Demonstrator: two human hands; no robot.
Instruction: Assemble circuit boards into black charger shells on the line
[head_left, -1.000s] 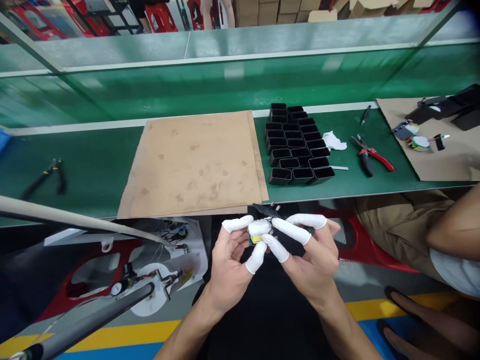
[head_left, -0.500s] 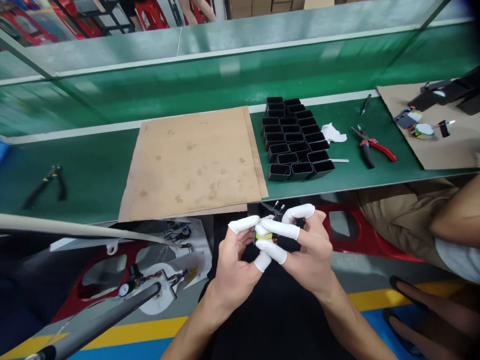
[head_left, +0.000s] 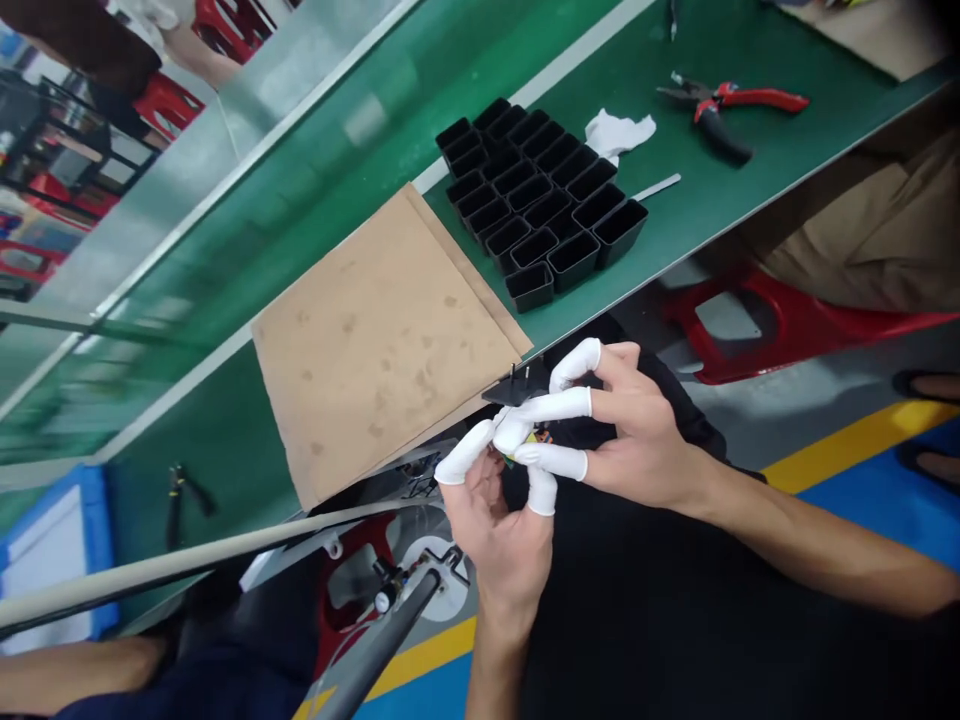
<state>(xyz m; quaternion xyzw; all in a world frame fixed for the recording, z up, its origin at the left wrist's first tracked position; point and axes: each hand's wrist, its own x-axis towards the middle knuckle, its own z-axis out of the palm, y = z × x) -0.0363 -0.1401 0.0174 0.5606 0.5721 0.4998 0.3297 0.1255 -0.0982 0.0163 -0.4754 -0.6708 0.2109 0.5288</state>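
In front of my lap, both hands hold a small circuit board (head_left: 531, 440) with a yellow part on it. White finger cots cover several fingertips. My left hand (head_left: 501, 535) grips the board from the left and below, its thumb and forefinger closed around it. Fingers of my right hand (head_left: 634, 425) pinch it from the right and hide most of it. Just beyond the fingertips is a black plug plate (head_left: 507, 390) with two metal pins pointing up. Whether it is joined to the board, I cannot tell.
Stained cardboard sheets (head_left: 382, 350) lie on the green bench. Rows of open black plastic cases (head_left: 531, 285) stand to their right, near a white cloth (head_left: 619, 133) and red-and-black pliers (head_left: 720, 110). At left are other pliers (head_left: 176, 505), a blue-edged tray (head_left: 101, 560) and a co-worker's forearm (head_left: 82, 672).
The view has tilted, so the bench now slopes up to the right. The blue-edged tray and a forearm have come into view at left. Both hands keep hold of the board.
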